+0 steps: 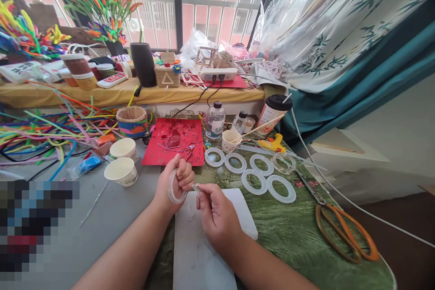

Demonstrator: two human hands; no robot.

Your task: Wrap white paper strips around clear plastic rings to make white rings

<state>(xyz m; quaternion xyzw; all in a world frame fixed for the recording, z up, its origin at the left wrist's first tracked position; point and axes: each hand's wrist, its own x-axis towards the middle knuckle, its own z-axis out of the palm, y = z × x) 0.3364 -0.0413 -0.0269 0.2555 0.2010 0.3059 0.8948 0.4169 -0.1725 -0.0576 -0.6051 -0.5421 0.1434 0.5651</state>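
Note:
My left hand (182, 173) is closed around a clear, bangle-like ring (172, 192), which stands on edge against the palm. Close beside it, my right hand (219, 213) pinches a small pale piece (195, 187) between thumb and fingers. That piece is too small to name, and its tip comes near the ring and the left fingertips. Under both hands lies a white board (204, 253). To the right, several translucent white ring moulds (254, 181) rest on the green table mat (282, 235).
Ahead lies a red sheet (152, 152) with dark red, glossy residue. Paper cups (120, 172) stand left; another cup (231, 141) holds a stick. Large orange-handled scissors (340, 231), a yellow glue gun (273, 143), bottles (215, 122) and a white cable (316, 170) occupy the right side.

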